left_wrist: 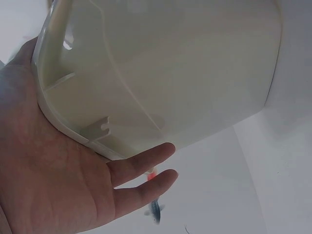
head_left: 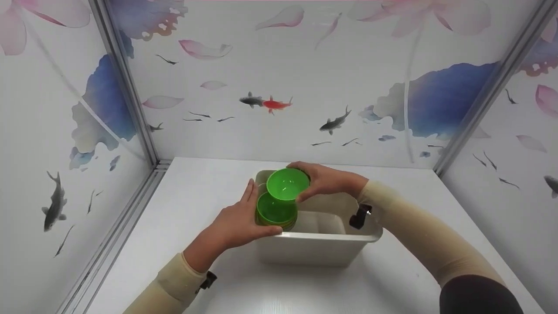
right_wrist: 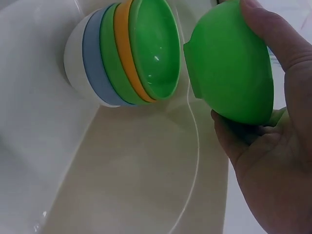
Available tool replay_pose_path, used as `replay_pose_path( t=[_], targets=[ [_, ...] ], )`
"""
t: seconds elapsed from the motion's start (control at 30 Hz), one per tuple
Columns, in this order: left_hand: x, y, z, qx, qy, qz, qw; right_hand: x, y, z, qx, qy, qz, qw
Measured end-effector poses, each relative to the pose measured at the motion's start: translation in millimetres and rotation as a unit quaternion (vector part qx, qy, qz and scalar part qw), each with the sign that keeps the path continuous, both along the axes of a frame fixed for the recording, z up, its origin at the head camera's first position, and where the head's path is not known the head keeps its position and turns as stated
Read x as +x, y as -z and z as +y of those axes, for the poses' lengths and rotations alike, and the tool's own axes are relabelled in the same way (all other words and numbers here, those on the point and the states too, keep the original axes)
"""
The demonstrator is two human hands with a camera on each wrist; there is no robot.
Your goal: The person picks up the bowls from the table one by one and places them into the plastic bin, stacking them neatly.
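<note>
My right hand (head_left: 324,179) grips a green bowl (head_left: 287,184) by its side, thumb near the rim, and holds it above the left end of a cream plastic bin. Inside the bin (right_wrist: 141,180), a stack of nested bowls (right_wrist: 124,53) leans against the wall; green, orange, blue and white layers show in the right wrist view, with a green bowl (head_left: 277,209) on top. My left hand (head_left: 237,224) rests on the bin's left rim, thumb along the front edge. Two of its fingers (left_wrist: 141,163) stretch out along the bin's outside.
The bin stands on a white table (head_left: 209,192). Printed panels with fish and petals form a back wall (head_left: 287,69) and both side walls, joined by metal posts (head_left: 130,83). Dark camera mounts (head_left: 360,217) sit on both wrists.
</note>
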State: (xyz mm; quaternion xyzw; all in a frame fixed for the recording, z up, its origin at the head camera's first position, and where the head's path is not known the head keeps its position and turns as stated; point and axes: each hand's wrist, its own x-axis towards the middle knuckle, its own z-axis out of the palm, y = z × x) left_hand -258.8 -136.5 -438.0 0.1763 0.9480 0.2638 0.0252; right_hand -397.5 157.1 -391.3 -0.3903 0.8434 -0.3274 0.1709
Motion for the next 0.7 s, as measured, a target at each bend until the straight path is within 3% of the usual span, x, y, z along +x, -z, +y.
replay_pose_path(
  t=[0.57,0.7],
  targets=[
    [0.3,0.6,0.0,0.0,-0.001,-0.005,1.0,-5.1,20.2,-15.4,0.027,-0.021,0.005,0.9994],
    [-0.3,0.6,-0.6,-0.001,-0.002,-0.003,1.0,-6.3,25.9,-19.0,0.018,-0.041,0.003,0.999]
  ],
)
